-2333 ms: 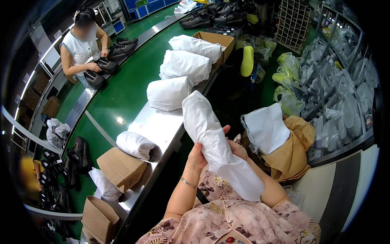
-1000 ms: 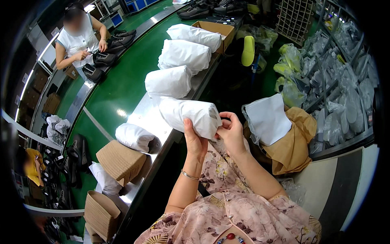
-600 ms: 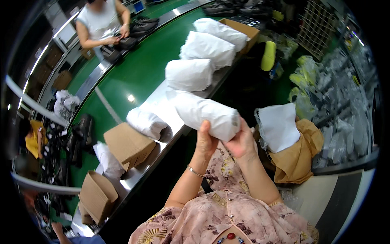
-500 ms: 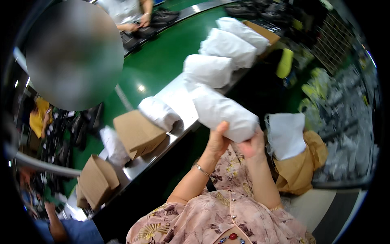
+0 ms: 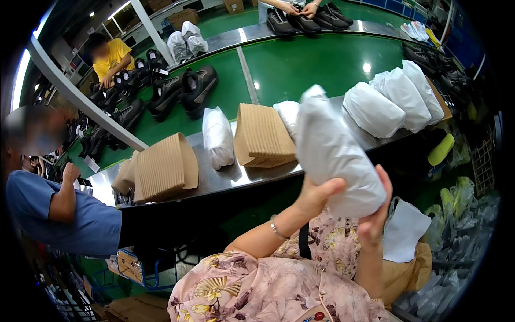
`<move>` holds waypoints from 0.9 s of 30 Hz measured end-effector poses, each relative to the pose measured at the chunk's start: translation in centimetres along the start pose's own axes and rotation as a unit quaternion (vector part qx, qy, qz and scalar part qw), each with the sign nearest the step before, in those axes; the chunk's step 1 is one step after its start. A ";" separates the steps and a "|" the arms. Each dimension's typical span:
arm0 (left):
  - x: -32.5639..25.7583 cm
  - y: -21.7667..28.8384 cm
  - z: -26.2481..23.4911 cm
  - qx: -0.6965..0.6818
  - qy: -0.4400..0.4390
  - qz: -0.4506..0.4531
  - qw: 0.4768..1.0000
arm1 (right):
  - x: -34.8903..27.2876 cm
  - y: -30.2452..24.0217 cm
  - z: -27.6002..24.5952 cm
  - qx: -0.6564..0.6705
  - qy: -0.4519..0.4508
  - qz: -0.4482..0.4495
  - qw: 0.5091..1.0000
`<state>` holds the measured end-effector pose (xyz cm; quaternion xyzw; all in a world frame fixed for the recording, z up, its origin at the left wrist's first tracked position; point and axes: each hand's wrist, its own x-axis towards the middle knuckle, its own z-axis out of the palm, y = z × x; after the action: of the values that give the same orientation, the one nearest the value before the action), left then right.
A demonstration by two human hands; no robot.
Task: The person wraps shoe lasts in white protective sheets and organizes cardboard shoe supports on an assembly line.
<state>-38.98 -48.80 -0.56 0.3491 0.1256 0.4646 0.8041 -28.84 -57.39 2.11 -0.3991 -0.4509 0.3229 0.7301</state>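
Note:
In front of my chest, a long bundle wrapped in white paper (image 5: 335,147), about as long as a shoe, is held tilted upward. My left hand (image 5: 317,197) grips its lower left side, thumb across the paper. On the lower right side my right hand (image 5: 374,214) is closed round the same bundle, its fingers partly behind it. What lies inside the wrapping is hidden. Beyond, on the metal bench edge, stand more white wrapped bundles (image 5: 373,110) and folded brown corrugated cardboard pieces (image 5: 263,134). A smaller white bundle (image 5: 218,139) stands between two of the cardboard pieces.
Dark shoes (image 5: 196,91) stand on the green conveyor belt (image 5: 300,64). A person in a blue shirt (image 5: 70,214) stands at the left; another in yellow (image 5: 115,56) sits beyond. At the far side, a co-worker's hands (image 5: 300,9) handle shoes. White paper sheets (image 5: 405,231) lie at my right.
My view has swung left, bringing the blue-shirted person fully in. Both hands still hold the wrapped bundle, now tipped more upright.

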 end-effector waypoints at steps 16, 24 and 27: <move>5.6 22.8 -18.7 0.727 0.261 0.230 0.592 | 4.7 14.2 24.2 -0.337 -0.062 -0.102 0.934; 10.2 19.1 -27.4 0.693 0.204 -0.098 0.684 | 3.6 19.7 25.2 -0.403 -0.116 -0.060 0.906; 10.3 18.9 -27.1 0.663 0.189 -0.117 0.715 | 3.3 20.9 24.9 -0.421 -0.124 -0.029 0.898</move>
<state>-60.19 -21.96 -6.13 0.6802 0.5902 0.2211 0.3744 -52.71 -37.52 -7.99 -0.6125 -0.6434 0.1281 0.4409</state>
